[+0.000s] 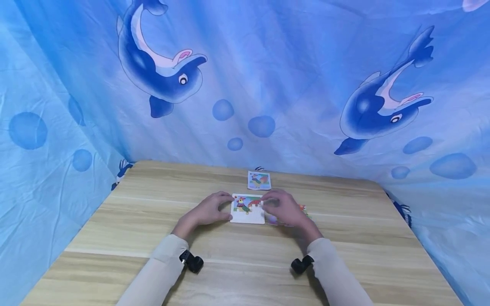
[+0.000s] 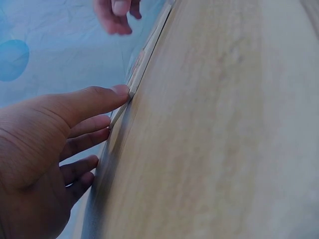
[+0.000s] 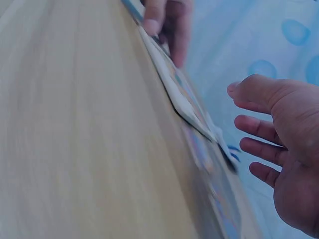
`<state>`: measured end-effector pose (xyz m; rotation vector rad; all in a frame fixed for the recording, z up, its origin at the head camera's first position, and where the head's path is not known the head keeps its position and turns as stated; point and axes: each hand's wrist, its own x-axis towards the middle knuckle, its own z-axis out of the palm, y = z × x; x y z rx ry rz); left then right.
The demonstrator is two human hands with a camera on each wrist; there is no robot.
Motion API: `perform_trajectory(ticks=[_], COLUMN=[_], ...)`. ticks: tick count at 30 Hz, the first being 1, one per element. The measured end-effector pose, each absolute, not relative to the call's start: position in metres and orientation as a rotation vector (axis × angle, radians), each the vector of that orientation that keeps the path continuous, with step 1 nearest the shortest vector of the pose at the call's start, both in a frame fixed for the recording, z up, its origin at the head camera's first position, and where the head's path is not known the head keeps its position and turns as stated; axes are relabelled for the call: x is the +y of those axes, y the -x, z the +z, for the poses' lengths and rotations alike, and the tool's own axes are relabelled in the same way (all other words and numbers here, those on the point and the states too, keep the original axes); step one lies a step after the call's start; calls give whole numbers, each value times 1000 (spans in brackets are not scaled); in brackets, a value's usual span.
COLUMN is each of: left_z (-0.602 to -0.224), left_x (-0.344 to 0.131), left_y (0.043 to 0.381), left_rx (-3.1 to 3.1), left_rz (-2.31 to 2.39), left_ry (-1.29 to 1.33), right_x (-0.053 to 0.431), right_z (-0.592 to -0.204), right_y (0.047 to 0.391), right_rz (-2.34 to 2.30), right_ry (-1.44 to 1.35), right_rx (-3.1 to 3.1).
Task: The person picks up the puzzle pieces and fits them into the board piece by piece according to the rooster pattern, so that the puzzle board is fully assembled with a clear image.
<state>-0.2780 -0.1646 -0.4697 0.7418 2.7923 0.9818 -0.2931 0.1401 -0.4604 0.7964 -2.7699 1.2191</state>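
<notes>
A small white-framed jigsaw puzzle board (image 1: 248,217) lies on the table, showing a colourful rooster picture in its upper part and bare white below. My left hand (image 1: 210,208) holds its left side, fingers at the far corner and thumb at the near one. In the left wrist view the thumb (image 2: 94,102) meets the board's edge. My right hand (image 1: 285,208) hovers at the board's right side, and in the right wrist view its fingers (image 3: 261,127) are spread with nothing between them. Loose colourful puzzle pieces (image 1: 273,219) lie beneath it, partly hidden.
Behind the board lies a picture card (image 1: 259,180) with a similar rooster. The wooden table (image 1: 245,272) reaches back to a blue curtain (image 1: 245,76) printed with dolphins and bubbles. Each wrist wears a small black camera (image 1: 195,263).
</notes>
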Motion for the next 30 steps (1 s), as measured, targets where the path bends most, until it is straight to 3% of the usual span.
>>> perform_trajectory(ticks=[16,30], left_z=[-472,-467], left_x=[-167,-164], left_y=[278,278], left_rx=[2790,2792], left_rz=[992,963], left_ry=[-713,-713], right_x=[259,276], right_z=[-473,-486], right_y=[297,303], right_rz=[1183,1148], right_ry=[-479,-558], right_rx=[-2812,-2825])
